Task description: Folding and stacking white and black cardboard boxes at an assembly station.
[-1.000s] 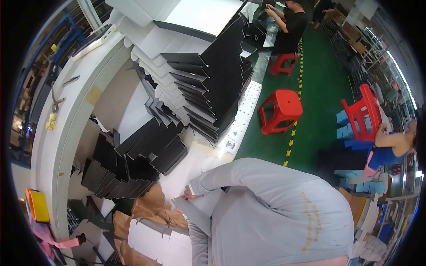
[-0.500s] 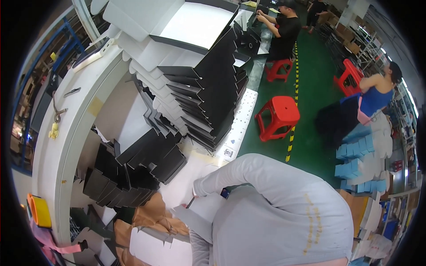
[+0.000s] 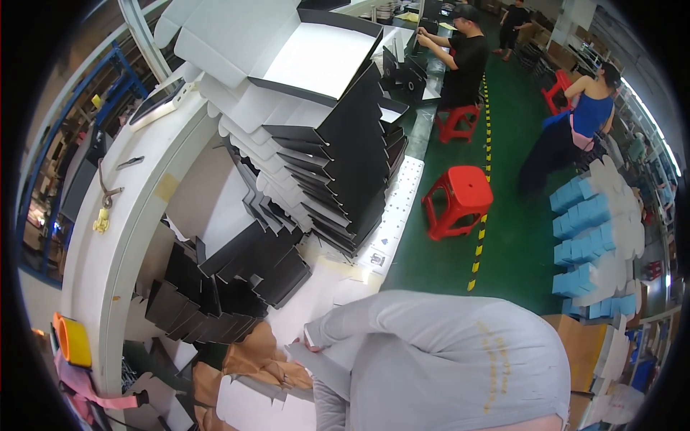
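Observation:
My right hand, at the end of a grey sleeve, is closed on the edge of a pale cardboard box with a raised grey flap. The fingers show only in part. My left sleeve reaches up behind that flap, which hides my left hand. Left of the box lie a flat white cardboard piece and crumpled brown paper. Beyond my right hand is the white work table, with a tall leaning stack of black-and-white box trays. More black folded boxes are heaped to its left.
A white ledge runs down the left, holding a small tool and an orange-yellow tape holder. A red stool stands in the green aisle. Light-blue boxes are stacked right. Co-workers are farther off.
My right hand has come down and nearer the box flap, and its elbow has dropped. The view has shifted slightly. The person in blue has moved farther up the aisle.

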Demonstrator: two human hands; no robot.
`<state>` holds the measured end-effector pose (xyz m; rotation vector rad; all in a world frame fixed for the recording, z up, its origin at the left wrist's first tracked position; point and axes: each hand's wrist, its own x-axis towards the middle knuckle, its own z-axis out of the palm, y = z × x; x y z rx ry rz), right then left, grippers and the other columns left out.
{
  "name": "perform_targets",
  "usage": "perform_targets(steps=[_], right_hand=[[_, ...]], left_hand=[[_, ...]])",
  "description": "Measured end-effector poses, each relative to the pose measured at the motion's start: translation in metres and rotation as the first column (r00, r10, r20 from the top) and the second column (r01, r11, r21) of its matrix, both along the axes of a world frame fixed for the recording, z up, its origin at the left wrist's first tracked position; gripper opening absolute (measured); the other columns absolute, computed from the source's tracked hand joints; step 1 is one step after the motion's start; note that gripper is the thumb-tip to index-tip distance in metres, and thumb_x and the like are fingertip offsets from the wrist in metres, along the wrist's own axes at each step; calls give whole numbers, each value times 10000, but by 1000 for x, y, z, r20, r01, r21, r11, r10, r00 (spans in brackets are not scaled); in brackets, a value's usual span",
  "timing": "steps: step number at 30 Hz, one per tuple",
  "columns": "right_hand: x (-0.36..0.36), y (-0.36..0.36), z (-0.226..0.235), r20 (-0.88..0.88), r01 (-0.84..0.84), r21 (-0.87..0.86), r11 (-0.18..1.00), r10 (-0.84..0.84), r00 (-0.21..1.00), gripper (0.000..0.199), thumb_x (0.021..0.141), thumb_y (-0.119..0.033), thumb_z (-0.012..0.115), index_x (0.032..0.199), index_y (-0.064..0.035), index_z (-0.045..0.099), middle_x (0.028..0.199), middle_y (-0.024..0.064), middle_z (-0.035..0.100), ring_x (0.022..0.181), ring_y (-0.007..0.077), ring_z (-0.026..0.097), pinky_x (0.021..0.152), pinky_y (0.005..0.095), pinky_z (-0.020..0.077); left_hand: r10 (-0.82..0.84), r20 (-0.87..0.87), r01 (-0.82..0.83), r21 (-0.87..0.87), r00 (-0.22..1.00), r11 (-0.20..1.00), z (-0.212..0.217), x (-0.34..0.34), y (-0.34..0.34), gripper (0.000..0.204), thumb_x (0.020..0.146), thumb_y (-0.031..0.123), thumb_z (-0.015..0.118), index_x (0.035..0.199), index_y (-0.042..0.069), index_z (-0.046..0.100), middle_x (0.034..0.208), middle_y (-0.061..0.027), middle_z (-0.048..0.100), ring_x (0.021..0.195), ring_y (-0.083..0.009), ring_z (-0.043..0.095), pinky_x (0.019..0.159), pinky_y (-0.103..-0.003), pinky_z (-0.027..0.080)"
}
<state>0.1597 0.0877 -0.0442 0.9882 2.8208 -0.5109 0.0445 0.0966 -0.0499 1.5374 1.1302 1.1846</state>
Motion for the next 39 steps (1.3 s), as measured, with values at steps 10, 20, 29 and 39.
perform_targets(steps=[10, 20, 29, 39], right_hand=[[21, 4, 5, -10, 36, -12, 999, -37, 999, 169, 601, -151, 623, 742, -64, 593, 829, 111, 601, 755, 308, 595, 622, 411, 496], [55, 14, -60, -67, 211, 13, 977, -209, 976, 111, 606, -195, 611, 693, -126, 613, 695, 74, 622, 665, 286, 614, 553, 420, 487], [101, -21, 90, -163, 236, 118, 965, -216, 963, 231, 631, -233, 584, 794, -72, 559, 764, 98, 562, 739, 282, 567, 684, 374, 461], [109, -103, 97, -81, 799, -537, 270, -960, 270, 498, 713, -359, 610, 1073, -45, 470, 749, 163, 577, 713, 323, 578, 630, 397, 455]], left_hand=[[-76, 23, 77, -54, 997, 996, -12, 6, -7, 101, 748, 125, 578, 776, 31, 557, 737, -34, 570, 698, -137, 530, 602, -244, 431], [-60, -16, 56, -199, 998, 978, -22, -9, -23, 97, 743, 118, 583, 772, 31, 555, 735, -32, 568, 702, -135, 529, 603, -239, 428], [7, -34, -17, -302, 999, 953, -54, -70, -86, 94, 739, 112, 588, 768, 30, 553, 732, -30, 567, 706, -133, 528, 604, -235, 426], [-74, -3, 69, -337, 997, 939, -53, -42, -83, 91, 734, 105, 593, 764, 30, 550, 730, -28, 565, 711, -131, 526, 606, -230, 423]])
